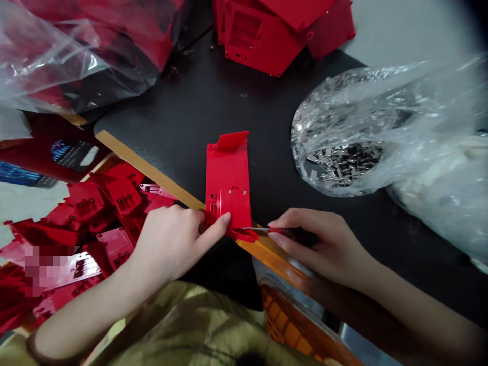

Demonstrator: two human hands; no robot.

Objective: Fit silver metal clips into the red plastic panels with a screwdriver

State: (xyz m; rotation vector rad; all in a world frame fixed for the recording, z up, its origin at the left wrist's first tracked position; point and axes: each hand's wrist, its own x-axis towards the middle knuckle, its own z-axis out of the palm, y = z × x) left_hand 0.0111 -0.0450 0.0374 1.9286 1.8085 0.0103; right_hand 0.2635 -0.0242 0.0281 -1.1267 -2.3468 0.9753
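Observation:
A red plastic housing part (pixel 229 168) lies on the black table by its front edge, with an upright flap at its far end and small slots and metal bits on its face. My left hand (pixel 179 236) is closed on its near left side, thumb pressed on top. In my right hand (pixel 318 241) is a small screwdriver (pixel 261 229) with a thin metal shaft and a dark red handle. Its shaft reaches left to the near edge of the red part; the exact contact of the tip is too small to make out.
A bin of red parts (pixel 114 198) stands at the left below the table edge. Clear bags with red parts (pixel 95 56) and small metal pieces (pixel 343 162) flank the work. More red housings (pixel 267 38) sit at the back. An orange crate (pixel 297 330) stands below.

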